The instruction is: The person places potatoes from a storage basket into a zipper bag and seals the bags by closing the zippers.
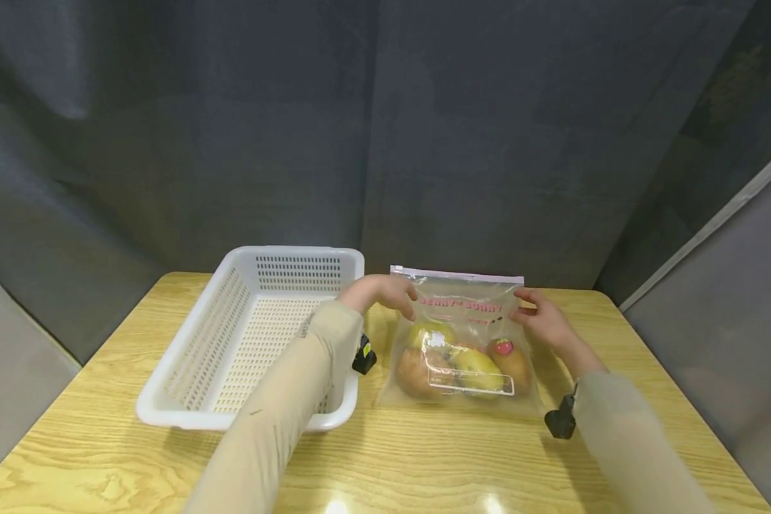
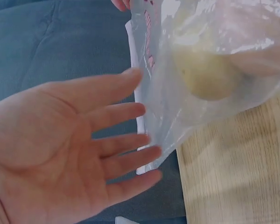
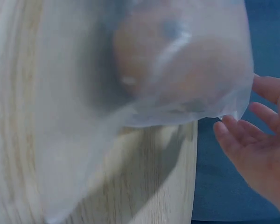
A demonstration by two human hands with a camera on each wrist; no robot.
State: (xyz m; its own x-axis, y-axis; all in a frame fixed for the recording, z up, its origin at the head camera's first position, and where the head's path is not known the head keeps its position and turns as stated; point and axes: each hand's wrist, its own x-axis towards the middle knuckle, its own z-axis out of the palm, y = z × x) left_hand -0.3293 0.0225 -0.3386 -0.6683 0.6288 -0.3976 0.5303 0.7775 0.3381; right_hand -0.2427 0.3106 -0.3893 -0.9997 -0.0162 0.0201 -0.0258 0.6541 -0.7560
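Note:
A clear zip bag (image 1: 469, 289) with pink lettering and a pale zip strip lies on the table with several fruit-like things inside, some yellow, some brownish orange. My left hand (image 1: 385, 291) is at the bag's upper left edge. In the left wrist view its fingers (image 2: 126, 161) are spread and nearly straight, tips at the plastic, pinching nothing. At the upper right edge is my right hand (image 1: 546, 323). The right wrist view has its fingers (image 3: 235, 135) loosely bent at the bag's edge; whether each tip touches the plastic is hard to tell.
A white perforated basket (image 1: 195, 343) stands left of the bag, under my left forearm. The wooden table (image 1: 424, 457) ends at a dark curtain (image 1: 475, 143) behind, with grey panels at both sides.

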